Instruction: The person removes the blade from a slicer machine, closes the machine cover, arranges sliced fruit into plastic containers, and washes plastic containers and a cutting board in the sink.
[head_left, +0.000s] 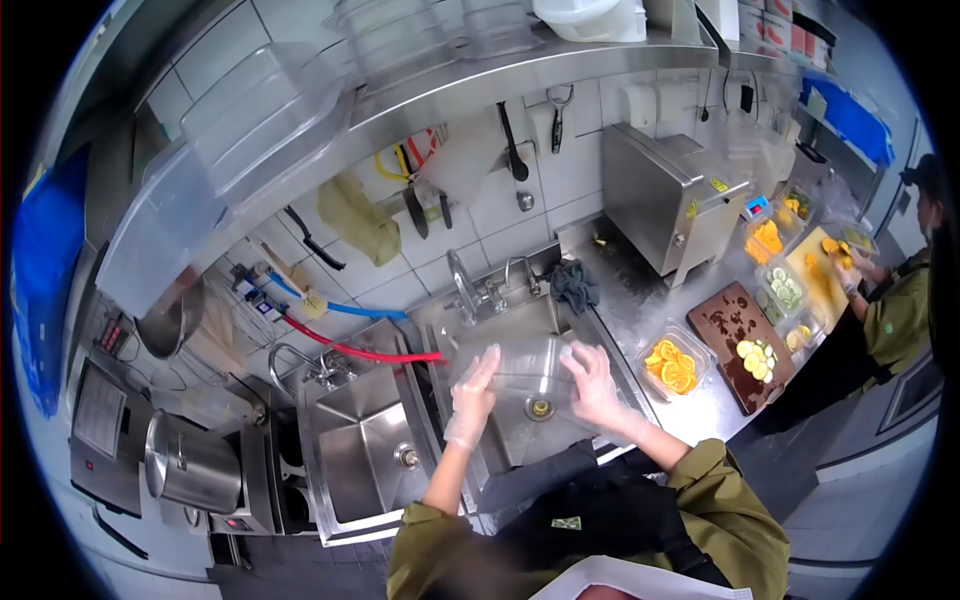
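Note:
Both my hands wear clear gloves and hold a see-through plastic container [528, 368] above the right sink basin [500, 440]. My left hand [472, 395] grips its left side, and my right hand [597, 392] grips its right side. The container's outline is faint, and I cannot make out anything inside it. Below it, the basin's drain [540, 408] shows. Behind the container rises a metal faucet [465, 285], with a dark cloth [574, 286] at the basin's back right corner.
To the right are a tub of orange slices [673, 364], a brown cutting board [740, 335] with cut slices, and a steel machine [665, 205]. A co-worker [905, 300] works at a yellow board [822, 275]. Overhead runs a steel shelf [420, 105]; a pot [190, 465] stands left.

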